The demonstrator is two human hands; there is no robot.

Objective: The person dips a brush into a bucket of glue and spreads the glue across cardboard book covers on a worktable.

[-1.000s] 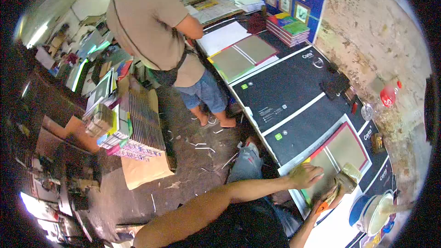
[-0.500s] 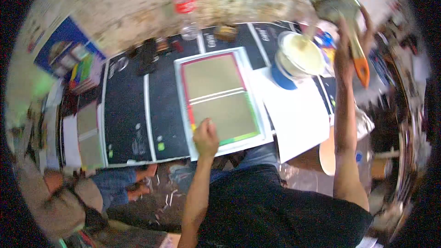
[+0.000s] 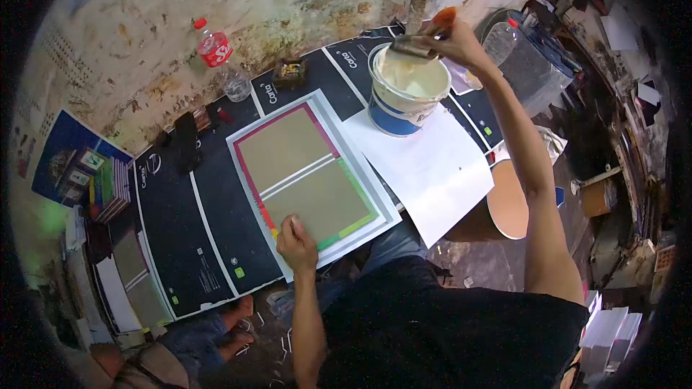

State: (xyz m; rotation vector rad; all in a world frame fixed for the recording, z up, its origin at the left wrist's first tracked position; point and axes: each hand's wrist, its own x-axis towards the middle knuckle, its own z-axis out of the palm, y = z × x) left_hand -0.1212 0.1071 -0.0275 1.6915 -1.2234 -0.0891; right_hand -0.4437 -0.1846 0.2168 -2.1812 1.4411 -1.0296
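Observation:
My right hand point(image 3: 458, 47) grips a wide paintbrush point(image 3: 414, 47) with an orange handle tip. Its bristles are down at the rim of a white and blue bucket point(image 3: 395, 117), which holds a cream-coloured paste point(image 3: 425, 81). Under the bucket lies a white sheet point(image 3: 447, 173). My left hand point(image 3: 297, 245) is closed, resting at the lower left of a grey-beige cover board point(image 3: 288, 144) with coloured edges and a white border. Whether the fingers hold anything is hidden.
Black panels point(image 3: 238, 205) cover the tabletop. A red-capped bottle point(image 3: 216, 50) stands by the stained wall, near a small dark box point(image 3: 290, 72). Another person's feet point(image 3: 234, 328) show at lower left, beside a second cover board point(image 3: 133, 263). A brown drum point(image 3: 504, 202) stands at right.
My right hand has lowered the paintbrush from up beside the bucket to its mouth. My left hand stays closed at the board's lower left. The camera view has turned.

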